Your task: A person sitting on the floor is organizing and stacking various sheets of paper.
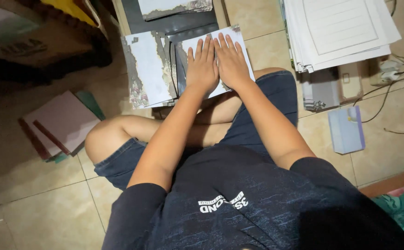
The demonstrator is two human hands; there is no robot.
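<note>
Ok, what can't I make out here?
Head view only:
- White printed sheet: middle hidden under the left hand and right hand, both pressed flat.
- Stack of white paper sheets: cut off by the top edge.
- Pinkish flat boards: dim, details unclear.

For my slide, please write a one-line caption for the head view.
Left hand and right hand press flat, side by side, on a white folded paper sheet above tan floor tiles.

White, grey-edged sheet (190, 46); beige floor tiles (40, 203)
</note>
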